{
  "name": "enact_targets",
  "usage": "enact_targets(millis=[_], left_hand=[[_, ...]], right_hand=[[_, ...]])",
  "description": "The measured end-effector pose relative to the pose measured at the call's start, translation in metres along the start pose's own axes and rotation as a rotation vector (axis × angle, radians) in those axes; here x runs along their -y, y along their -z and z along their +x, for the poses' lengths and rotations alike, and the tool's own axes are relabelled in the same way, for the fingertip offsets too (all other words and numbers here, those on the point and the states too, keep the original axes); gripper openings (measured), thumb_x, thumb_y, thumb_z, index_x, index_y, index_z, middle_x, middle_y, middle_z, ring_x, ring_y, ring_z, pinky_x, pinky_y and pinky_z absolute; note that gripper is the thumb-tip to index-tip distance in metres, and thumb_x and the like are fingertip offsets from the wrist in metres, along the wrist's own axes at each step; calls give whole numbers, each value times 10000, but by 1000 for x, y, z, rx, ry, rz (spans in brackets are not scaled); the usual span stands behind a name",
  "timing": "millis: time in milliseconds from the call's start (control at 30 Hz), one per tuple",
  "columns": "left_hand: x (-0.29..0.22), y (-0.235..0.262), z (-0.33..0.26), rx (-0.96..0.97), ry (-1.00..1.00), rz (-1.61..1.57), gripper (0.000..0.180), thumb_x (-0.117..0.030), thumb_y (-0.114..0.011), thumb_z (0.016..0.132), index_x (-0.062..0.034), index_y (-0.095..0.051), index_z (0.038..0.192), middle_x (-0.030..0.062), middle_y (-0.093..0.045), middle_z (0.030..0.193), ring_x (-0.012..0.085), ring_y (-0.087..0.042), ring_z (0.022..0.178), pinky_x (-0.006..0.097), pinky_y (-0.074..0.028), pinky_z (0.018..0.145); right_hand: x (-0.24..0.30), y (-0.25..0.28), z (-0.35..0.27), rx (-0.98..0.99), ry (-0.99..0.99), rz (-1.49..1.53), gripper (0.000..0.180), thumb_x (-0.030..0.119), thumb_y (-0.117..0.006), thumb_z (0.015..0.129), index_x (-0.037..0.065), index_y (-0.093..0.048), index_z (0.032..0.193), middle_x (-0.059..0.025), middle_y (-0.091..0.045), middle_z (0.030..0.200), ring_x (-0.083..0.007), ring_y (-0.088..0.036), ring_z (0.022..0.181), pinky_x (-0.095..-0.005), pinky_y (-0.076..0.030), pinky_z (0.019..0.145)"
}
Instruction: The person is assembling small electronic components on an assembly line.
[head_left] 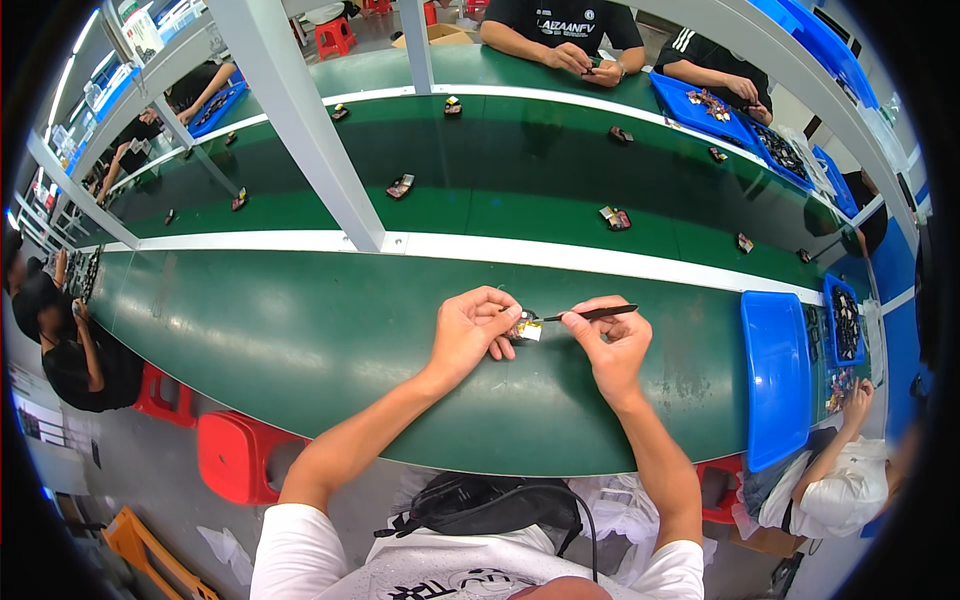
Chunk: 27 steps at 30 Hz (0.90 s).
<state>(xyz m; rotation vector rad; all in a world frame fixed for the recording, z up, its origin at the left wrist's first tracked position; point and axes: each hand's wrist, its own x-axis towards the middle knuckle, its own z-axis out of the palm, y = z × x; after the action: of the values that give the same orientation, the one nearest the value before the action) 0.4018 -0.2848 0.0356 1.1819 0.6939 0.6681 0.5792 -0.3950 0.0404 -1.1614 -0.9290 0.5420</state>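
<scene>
My left hand (472,332) is closed round a small dark electronic part (527,329) with a yellow and white patch on it, above the green work table (400,300). Between the fingers of my right hand (615,345) is a pair of black tweezers (598,313), held nearly level. Its thin tip points left and reaches the part at the left fingertips. Whether the tip touches the part is too small to tell. My left fingers hide much of the part.
Beyond a white rail (500,257), a green conveyor belt (500,215) carries several similar parts, such as one dark unit (616,218). A blue tray (777,380) stands at the table's right. A grey post (310,130) rises ahead. Co-workers sit around; a red stool (235,457) is at left.
</scene>
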Motion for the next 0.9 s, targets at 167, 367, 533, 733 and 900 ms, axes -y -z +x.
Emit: enact_targets(millis=[167,367,533,733,900], left_hand=[[7,-4,-2,-23,-85,77,159,-98,-680,966,44,-648,1027,86,-710,790,87,-609,519,213,-412,427],[12,-5,-1,-43,-117,100,153,-79,-662,985,42,-625,1071,105,-701,827,91,-600,522,208,-410,426],[11,-8,-3,-62,-126,127,164,-79,-671,972,45,-634,1074,95,-705,822,82,-598,526,213,-413,431],[12,-10,-5,-55,-151,134,168,-82,-682,960,30,-653,1082,85,-717,813,74,-595,528,218,-417,436],[8,-10,-7,-44,-161,208,184,-74,-688,954,34,-657,1100,93,-725,835,85,-618,549,223,-444,457]], right_hand=[[1,-6,-8,75,76,-133,129,-36,-821,806,-22,-729,896,-57,-716,840,-1,-465,501,-180,-319,452],[-6,-7,-7,67,122,-311,135,-2,-841,786,-4,-742,879,-25,-710,762,-5,-437,455,-194,-310,440],[-6,-9,-7,73,138,-349,134,9,-840,789,-1,-743,881,-25,-708,752,-7,-434,457,-193,-299,440],[-9,-6,-6,73,1,-225,134,16,-835,810,-8,-734,895,6,-675,733,7,-413,487,-188,-279,446],[-10,-3,-3,77,-91,-153,133,18,-830,822,-17,-721,889,32,-630,707,16,-383,507,-186,-263,452]])
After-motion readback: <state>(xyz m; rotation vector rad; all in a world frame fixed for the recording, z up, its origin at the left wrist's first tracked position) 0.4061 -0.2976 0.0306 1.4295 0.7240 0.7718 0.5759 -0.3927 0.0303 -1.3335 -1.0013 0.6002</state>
